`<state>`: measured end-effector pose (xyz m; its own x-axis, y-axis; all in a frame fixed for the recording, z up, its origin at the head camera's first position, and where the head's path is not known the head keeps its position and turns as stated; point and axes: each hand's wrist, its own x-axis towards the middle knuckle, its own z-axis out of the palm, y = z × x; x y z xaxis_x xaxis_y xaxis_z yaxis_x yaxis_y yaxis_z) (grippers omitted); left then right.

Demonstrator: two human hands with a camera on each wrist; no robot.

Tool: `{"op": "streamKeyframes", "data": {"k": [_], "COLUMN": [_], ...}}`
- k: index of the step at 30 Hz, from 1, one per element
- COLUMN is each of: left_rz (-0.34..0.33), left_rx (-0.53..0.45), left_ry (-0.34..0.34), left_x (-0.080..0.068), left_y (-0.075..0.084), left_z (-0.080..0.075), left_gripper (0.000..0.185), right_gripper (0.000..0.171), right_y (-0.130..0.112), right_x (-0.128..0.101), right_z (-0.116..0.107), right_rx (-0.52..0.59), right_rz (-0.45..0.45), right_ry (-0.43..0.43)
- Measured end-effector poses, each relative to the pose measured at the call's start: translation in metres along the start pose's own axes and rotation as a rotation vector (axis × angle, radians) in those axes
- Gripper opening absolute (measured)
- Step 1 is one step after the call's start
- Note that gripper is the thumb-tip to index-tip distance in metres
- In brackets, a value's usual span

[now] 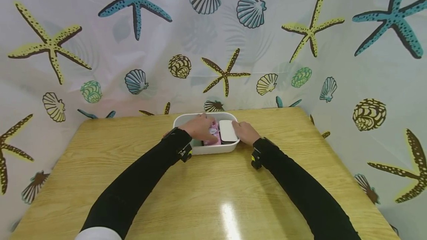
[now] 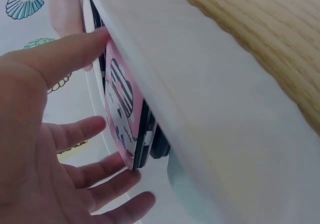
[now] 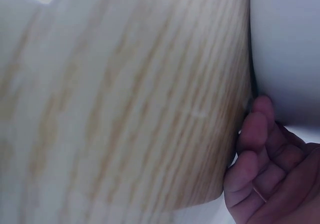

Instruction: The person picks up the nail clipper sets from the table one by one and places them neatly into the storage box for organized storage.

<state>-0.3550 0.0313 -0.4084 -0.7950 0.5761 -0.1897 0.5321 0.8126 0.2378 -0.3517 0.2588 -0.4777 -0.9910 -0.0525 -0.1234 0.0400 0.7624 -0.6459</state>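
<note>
A white plastic bin stands on the table near its far edge. Inside lie a pink patterned case with a black edge, and a white-topped case at the right end. My left hand reaches over the bin and spans the pink case, its thumb at the near edge and fingertips at the far edge. In the left wrist view a bow print shows on the pink case. My right hand grips the bin's right end; in the right wrist view its fingers curl against the lower outer wall.
Something pale green lies inside the bin toward its left end. The wooden table extends toward me, with a glare spot near the front. A curtain printed with starfish and shells surrounds the table at the back and sides.
</note>
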Motion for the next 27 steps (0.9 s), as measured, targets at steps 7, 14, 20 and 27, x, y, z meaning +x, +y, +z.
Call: {"op": "streamKeyframes", "data": {"k": [7, 14, 20, 27], "left_rz": [0.075, 0.068, 0.046, 0.057], "left_rx": [0.007, -0.020, -0.012, -0.033], "left_ry": [0.035, 0.011, 0.013, 0.054], "left_x": [0.013, 0.021, 0.020, 0.014], "left_y": [0.015, 0.021, 0.018, 0.015], "left_z": [0.002, 0.006, 0.007, 0.007], "left_gripper": [0.073, 0.063, 0.073, 0.074], "right_gripper": [0.055, 0.057, 0.057, 0.057], "right_y": [0.001, 0.003, 0.003, 0.000], "right_x": [0.000, 0.001, 0.002, 0.000], "right_z": [-0.001, -0.001, 0.001, 0.002], "right_rx": [0.001, 0.012, 0.009, 0.001], "right_rz": [-0.028, -0.048, -0.019, -0.009], "right_ry": [0.007, 0.003, -0.002, -0.003]}}
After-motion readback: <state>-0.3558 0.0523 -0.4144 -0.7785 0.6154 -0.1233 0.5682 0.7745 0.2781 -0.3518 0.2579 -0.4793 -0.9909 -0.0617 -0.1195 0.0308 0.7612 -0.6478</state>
